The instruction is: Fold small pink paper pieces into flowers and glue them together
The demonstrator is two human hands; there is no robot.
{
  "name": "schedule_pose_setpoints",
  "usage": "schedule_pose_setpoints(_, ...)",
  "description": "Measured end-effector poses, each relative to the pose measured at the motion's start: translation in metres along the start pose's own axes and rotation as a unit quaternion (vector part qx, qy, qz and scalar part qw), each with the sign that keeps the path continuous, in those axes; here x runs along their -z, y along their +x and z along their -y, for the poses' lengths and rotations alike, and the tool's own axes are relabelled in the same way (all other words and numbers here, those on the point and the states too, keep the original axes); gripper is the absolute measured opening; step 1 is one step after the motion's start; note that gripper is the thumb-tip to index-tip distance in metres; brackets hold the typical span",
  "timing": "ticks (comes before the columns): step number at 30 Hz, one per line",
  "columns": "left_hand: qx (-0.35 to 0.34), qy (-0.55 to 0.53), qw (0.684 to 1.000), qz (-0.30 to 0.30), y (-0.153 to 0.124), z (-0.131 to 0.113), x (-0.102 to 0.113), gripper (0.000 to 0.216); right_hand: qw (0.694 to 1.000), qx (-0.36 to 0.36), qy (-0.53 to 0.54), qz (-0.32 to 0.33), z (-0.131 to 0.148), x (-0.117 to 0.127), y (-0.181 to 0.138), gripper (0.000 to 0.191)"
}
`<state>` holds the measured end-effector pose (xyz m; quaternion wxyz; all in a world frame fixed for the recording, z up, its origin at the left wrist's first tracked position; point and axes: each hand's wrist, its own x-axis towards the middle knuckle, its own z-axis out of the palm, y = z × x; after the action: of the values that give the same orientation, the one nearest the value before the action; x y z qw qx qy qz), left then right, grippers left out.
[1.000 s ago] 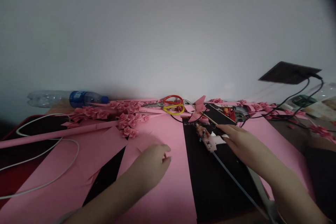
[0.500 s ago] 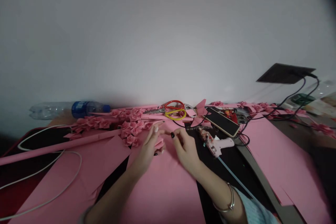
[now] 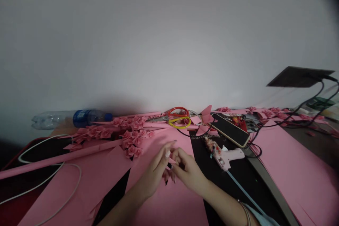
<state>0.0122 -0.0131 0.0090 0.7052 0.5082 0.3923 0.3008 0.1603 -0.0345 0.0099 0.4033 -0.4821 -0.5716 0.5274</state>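
My left hand point(image 3: 155, 174) and my right hand point(image 3: 189, 173) meet over a pink paper sheet point(image 3: 169, 204) near the table's front. Together their fingers pinch a small folded pink paper piece point(image 3: 169, 173), mostly hidden between them. A pile of folded pink paper roses point(image 3: 129, 136) lies just beyond my left hand. A pink glue gun point(image 3: 226, 155) rests on the black mat to the right of my right hand.
Red and yellow scissors point(image 3: 178, 117), a phone point(image 3: 231, 130) and black cables lie at the back by the wall. A plastic water bottle point(image 3: 71, 118) lies on its side at the back left. A white cable point(image 3: 47, 180) loops at the left. More pink sheets point(image 3: 293, 173) cover the right.
My right hand left the glue gun and came left to join my left hand. Both hands then drew slightly nearer to me with the paper piece.
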Motion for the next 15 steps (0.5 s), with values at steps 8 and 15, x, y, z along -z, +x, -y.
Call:
schedule_pose_setpoints(8,-0.095,0.223,0.964,-0.109,0.009,-0.006,0.01,0.025,0.998,-0.041,0.022,-0.051,-0.006,0.004,0.005,0.021)
schedule_pose_setpoints(15,-0.038,0.167,0.971,-0.167,0.013,-0.004,0.012,0.024,0.993,-0.056,0.073,-0.075,-0.009,0.006,0.008,0.022)
